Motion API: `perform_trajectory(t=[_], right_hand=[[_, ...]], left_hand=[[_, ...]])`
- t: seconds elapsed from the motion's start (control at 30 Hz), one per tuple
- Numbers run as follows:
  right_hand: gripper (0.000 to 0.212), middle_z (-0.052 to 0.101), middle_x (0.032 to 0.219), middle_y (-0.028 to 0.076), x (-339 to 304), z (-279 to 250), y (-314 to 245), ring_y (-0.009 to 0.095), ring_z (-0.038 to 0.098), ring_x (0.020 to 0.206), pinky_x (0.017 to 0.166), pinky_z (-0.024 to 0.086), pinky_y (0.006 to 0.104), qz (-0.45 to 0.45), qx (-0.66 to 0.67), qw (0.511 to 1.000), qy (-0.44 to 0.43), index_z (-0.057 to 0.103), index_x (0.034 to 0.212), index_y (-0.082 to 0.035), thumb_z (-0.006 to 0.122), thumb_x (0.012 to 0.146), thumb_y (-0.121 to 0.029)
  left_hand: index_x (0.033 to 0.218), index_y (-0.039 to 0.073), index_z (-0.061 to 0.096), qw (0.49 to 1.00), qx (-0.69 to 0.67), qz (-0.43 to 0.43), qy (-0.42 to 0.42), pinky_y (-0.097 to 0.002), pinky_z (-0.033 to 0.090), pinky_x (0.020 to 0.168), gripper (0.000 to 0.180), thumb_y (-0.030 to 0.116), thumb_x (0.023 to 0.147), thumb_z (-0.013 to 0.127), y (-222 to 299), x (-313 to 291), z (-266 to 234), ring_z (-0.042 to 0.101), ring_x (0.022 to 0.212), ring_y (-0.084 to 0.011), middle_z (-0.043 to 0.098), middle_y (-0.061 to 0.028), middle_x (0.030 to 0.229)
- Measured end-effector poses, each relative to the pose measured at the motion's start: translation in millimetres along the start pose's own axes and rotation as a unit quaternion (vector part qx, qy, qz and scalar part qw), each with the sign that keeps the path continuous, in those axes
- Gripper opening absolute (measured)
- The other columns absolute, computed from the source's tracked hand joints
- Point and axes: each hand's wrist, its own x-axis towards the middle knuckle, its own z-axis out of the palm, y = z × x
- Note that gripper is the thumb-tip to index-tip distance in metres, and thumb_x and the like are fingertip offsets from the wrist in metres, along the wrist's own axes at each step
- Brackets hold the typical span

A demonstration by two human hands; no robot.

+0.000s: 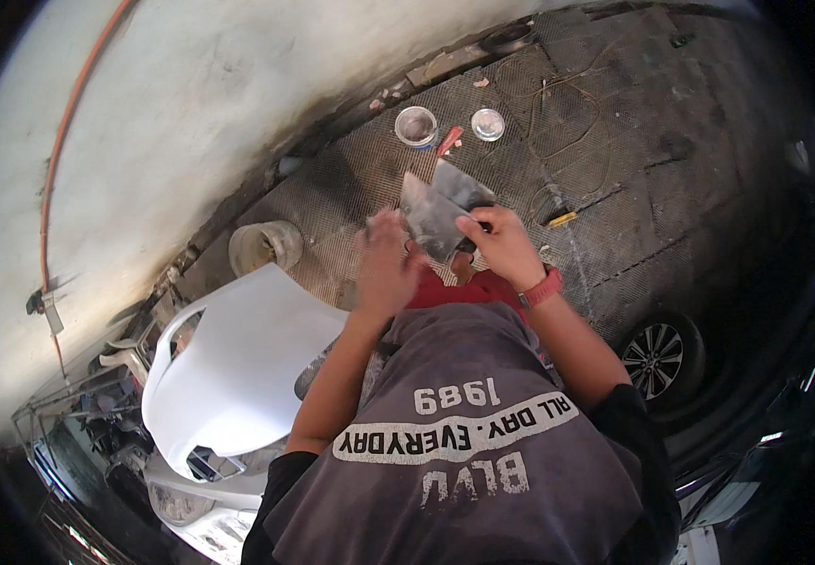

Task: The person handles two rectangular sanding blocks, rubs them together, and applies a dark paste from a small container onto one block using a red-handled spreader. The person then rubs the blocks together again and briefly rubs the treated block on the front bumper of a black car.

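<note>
- Tins first: an open round can (416,125) sits on the floor beyond your hands, its inside pale and greyish; what fills it you cannot tell from here.
- Its loose round lid (488,123) lies just to the right of it, with a small red stick-like item (450,140) between the two.
- Off to the left of your left hand stands a dirty pale bucket (265,246), its contents hidden.
- Your right hand (500,243) is closed on a flat metal scraper blade (431,219), gripping it at its near edge; a second blade (461,185) shows just behind the first, overlapping it, and how it is held you cannot tell.
- Your left hand (384,264) is open with fingers spread and blurred, holding nothing; its fingertips are at the left edge of the front blade, and whether they touch it is unclear.
- Both blades sit between your hands and the can, tilted, above the floor.
- Room: the chequered metal floor (615,169) is open to the right of your right hand, apart from a loose wire (568,104) and a small yellow tool (563,218).
- To the left of your left hand, a white car panel (238,367) lies close by, with the wall (191,113) beyond.
- Below your right arm a dark car's wheel (657,358) is near.
</note>
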Motion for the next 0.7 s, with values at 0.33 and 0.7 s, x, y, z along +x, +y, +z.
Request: perform_trajectory(t=[0.33, 0.7], right_hand=[[0.034, 0.061, 0.070, -0.004, 9.7, 28.0, -17.0, 0.009, 0.052, 0.046, 0.043, 0.039, 0.0285, 0.037, 0.132, 0.986, 0.096, 0.076, 0.093, 0.001, 0.071, 0.111, -0.027], [0.033, 0.072, 0.068, 0.017, 52.1, 108.2, -23.1, 0.022, 0.071, 0.057, 0.057, 0.052, 0.0382, -0.101, -0.325, 0.939, 0.053, 0.083, 0.102, -0.001, 0.080, 0.103, -0.034]], left_hand=[[0.163, -0.002, 0.046, 0.826, -0.007, -0.149, -0.543, -0.0534, 0.031, 0.129, 0.100, 0.079, 0.106, 0.038, -145.4, -36.7, 8.6, 0.057, 0.143, -0.0474, 0.057, -0.0305, 0.157], [0.140, 0.003, 0.064, 0.736, -0.633, -0.238, 0.008, -0.0312, 0.056, 0.097, 0.031, 0.014, 0.111, 0.068, -107.2, 81.2, -90.6, 0.071, 0.105, -0.0104, 0.075, -0.0038, 0.124]])
